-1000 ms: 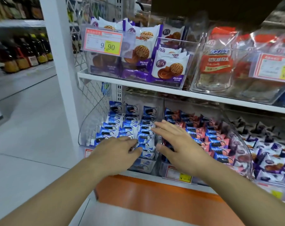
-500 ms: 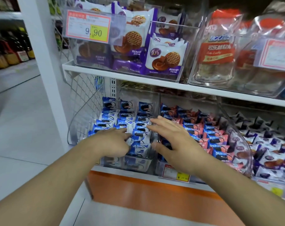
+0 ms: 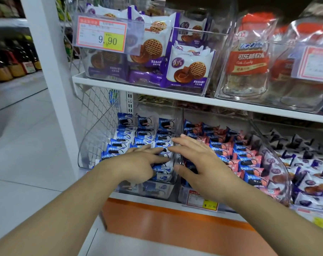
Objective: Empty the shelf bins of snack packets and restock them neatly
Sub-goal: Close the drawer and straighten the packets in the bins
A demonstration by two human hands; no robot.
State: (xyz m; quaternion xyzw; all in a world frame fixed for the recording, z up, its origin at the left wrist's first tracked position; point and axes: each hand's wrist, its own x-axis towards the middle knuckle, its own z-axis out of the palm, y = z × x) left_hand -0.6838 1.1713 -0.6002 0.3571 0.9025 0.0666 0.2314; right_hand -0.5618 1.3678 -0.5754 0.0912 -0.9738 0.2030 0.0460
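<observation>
Blue-and-white snack packets (image 3: 138,137) fill a clear bin (image 3: 157,191) on the lower shelf, standing in rows that run back from the front lip toward the shelf's rear. In the single head view, the left hand (image 3: 136,165) lies flat on the front rows of that bin, fingers straight and spread, gripping nothing. The right hand (image 3: 199,163) is likewise released, fingers extended, hovering or resting over the divider between that bin and the neighbouring bin of pink packets (image 3: 249,157); whether it touches them I cannot tell.

The blue packets sit directly beneath and ahead of the left hand, so that hand is nearer; a scoop toward the body would probably follow the rows' long axis.

Both palms hide the packets under them, so any contact by the fingertips is unseen. The bin's front wall blurs what lies lowest. To the right, a third bin of purple packets (image 3: 308,172) is cut off by the frame edge. The price label (image 3: 202,201) below is too small to read.
</observation>
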